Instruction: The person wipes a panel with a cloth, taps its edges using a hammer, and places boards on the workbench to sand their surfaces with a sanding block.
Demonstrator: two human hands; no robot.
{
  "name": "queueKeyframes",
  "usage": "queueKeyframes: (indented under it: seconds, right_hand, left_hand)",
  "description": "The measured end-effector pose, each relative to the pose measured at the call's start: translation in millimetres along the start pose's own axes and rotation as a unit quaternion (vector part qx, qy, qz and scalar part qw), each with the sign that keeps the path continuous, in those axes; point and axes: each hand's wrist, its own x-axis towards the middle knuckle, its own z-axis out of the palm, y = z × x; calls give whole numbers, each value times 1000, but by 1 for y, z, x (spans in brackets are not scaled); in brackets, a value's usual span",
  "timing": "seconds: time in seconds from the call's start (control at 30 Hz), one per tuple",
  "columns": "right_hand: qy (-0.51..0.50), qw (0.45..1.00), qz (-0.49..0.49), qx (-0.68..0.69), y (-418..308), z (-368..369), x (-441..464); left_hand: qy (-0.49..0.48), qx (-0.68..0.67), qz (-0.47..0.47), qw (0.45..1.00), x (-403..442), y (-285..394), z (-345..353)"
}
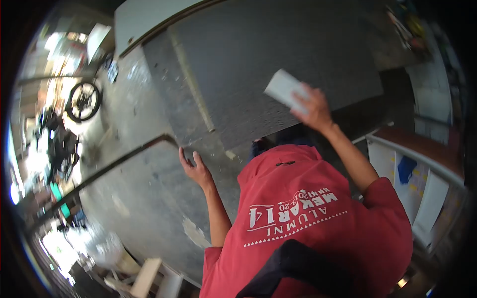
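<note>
My right hand (316, 108) grips a white rectangular block (284, 89) and holds it over a large dark grey board (268, 44). What the block is made of cannot be made out. Lower and to the left, my left hand (198, 171) hangs free with its fingers apart and nothing in them. Close to its fingertips is the bent end of a long dark bar (124, 158); whether they touch is unclear. A pale yellowish strip (191, 82) runs along the left part of the board.
A white panel (149, 17) lies beyond the board. At the left stand a black wheel (83, 102) and what looks like a motorcycle. On the right is a white cabinet-like piece (381, 158) with a brown top and a blue item (406, 169). Wood pieces (146, 277) lie at lower left.
</note>
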Motion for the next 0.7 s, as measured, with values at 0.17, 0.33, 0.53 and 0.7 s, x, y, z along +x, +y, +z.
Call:
queueKeyframes:
  seconds: [0.17, 0.33, 0.53, 0.7]
  right_hand:
    - [187, 917, 315, -157, 96, -14, -64]
    - [76, 990, 118, -37, 16, -6, -79]
    - [166, 957, 220, -92, 144, -37, -85]
    - [214, 923, 298, -117, 325, -88, -74]
  left_hand:
    - [-145, 114, 225, 957, -8, 36, 91]
    - [-295, 142, 287, 900, -44, 55, 185]
    - [-253, 261, 289, 885, -63, 47, 209]
    - [-192, 308, 318, 876, -66, 45, 218]
